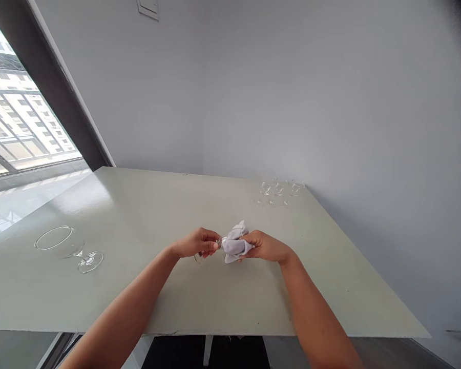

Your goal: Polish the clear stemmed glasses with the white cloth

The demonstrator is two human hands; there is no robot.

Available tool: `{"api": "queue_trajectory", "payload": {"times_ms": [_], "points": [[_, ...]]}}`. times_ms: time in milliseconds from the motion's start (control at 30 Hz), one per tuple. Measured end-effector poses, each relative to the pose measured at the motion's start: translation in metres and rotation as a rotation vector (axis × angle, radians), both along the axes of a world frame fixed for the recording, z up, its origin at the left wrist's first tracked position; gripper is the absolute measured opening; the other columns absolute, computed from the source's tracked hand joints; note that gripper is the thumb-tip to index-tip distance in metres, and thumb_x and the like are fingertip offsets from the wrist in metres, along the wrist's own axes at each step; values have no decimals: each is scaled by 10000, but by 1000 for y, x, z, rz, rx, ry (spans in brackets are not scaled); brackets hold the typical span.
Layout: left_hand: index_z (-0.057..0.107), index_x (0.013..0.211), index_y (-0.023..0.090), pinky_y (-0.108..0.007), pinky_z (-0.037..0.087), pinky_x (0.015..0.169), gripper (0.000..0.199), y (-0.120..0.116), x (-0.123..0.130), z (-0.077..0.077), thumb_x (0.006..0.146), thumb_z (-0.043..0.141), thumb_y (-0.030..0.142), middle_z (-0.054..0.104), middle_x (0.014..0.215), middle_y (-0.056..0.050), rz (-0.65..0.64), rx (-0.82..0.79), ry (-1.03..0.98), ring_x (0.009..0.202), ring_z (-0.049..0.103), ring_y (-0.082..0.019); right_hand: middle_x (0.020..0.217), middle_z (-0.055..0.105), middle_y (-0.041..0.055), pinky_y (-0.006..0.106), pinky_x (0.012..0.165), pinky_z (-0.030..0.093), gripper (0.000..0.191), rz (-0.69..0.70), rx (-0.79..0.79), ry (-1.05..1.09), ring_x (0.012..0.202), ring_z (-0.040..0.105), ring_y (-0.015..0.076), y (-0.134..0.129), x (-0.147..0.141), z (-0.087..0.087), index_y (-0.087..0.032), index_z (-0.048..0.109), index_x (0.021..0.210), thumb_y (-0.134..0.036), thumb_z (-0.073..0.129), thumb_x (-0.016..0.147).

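Between my two hands, above the middle of the table, is a stemmed wine glass (219, 244), mostly hidden by fingers and cloth. The fingers of my left hand (200, 243) pinch its stem, and an edge of its foot shows below them. My right hand (264, 246) is closed on a pale grey-white cloth (236, 244) bunched around the bowl. The fingertips of that hand are partly hidden in the folds. Off to the left, another clear wine glass (90, 262) stands apart from both hands.
Several clear stemmed glasses (279, 188) stand in a group near the far right corner of the pale glossy table (169, 200). Grey walls (311, 92) meet behind it, and a window (19, 113) is at the left. Below the front edge are dark seats (238, 351).
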State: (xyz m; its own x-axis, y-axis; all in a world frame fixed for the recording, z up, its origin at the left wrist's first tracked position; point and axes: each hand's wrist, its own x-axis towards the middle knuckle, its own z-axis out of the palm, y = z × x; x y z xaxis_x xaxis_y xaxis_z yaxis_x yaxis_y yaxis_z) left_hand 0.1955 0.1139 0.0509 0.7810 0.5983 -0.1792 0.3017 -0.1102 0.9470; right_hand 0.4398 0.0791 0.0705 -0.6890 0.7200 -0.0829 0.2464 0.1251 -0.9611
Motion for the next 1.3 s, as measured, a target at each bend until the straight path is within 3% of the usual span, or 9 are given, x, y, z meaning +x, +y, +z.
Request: {"api": "queue_trajectory", "payload": {"times_ms": [167, 367, 433, 533, 667, 800, 900, 1067, 1300], "points": [[590, 801, 140, -216, 338, 475, 416, 5, -8, 4, 727, 529, 544, 483, 611, 4, 11, -59, 38, 504, 424, -80, 760, 642, 10, 349, 763, 443, 173, -134, 91, 18, 802, 584, 208, 12, 25, -5, -192, 693, 785, -344, 634, 726], [595, 974, 216, -208, 319, 455, 393, 18, -12, -17, 738, 502, 515, 567, 699, 1, 529, 277, 271, 553, 494, -108, 1099, 624, 33, 403, 910, 390, 309, -712, 372, 244, 1064, 524, 251, 19, 24, -12, -258, 632, 1067, -377, 577, 788], [593, 996, 239, -209, 326, 474, 353, 18, -9, -23, 748, 501, 472, 581, 706, 12, 604, 395, 322, 574, 512, -111, 1276, 517, 36, 414, 967, 347, 355, -688, 581, 112, 1182, 433, 264, 12, 7, -12, -274, 589, 1147, -386, 544, 813], [594, 992, 249, -214, 328, 507, 267, 13, -2, -29, 766, 488, 343, 578, 667, 26, 550, 554, 349, 569, 507, -108, 1347, 447, 43, 491, 1043, 224, 356, -450, 885, -214, 1228, 376, 294, 2, -28, -17, -270, 597, 1142, -411, 526, 823], [577, 757, 206, -232, 269, 495, 158, 4, 7, -37, 733, 435, 141, 541, 595, 16, 416, 904, 346, 531, 459, -108, 1254, 544, 43, 507, 1051, 192, 335, -328, 1012, -323, 1132, 472, 257, -2, -59, -31, -248, 564, 1181, -318, 425, 884], [526, 852, 192, -236, 278, 511, 151, 0, 12, -43, 723, 475, 132, 554, 601, 16, 391, 1118, 247, 523, 462, -114, 1119, 623, 54, 421, 959, 335, 300, -514, 807, -170, 1052, 522, 232, 4, -53, -29, -230, 624, 1085, -285, 415, 877], [492, 908, 198, -237, 333, 576, 137, -4, 15, -44, 784, 518, 250, 594, 661, 16, 359, 1137, 146, 557, 489, -112, 1058, 644, 56, 361, 870, 405, 270, -538, 396, 77, 1001, 559, 224, 8, -35, -19, -221, 676, 955, -345, 462, 846], [457, 770, 205, -209, 332, 555, 199, -14, 30, -40, 780, 553, 379, 564, 655, 35, 547, 877, 51, 566, 469, -94, 957, 674, 60, 348, 765, 457, 265, -598, -236, 715, 901, 597, 240, 17, -24, -23, -178, 687, 886, -354, 543, 750], [405, 728, 205, -201, 293, 523, 220, -26, 51, -47, 786, 511, 389, 439, 610, 53, 692, 480, -69, 552, 388, -86, 898, 671, -1, 349, 746, 485, 196, -703, -393, 1093, 904, 593, 210, 21, -54, -39, -236, 641, 874, -330, 515, 756]]}}
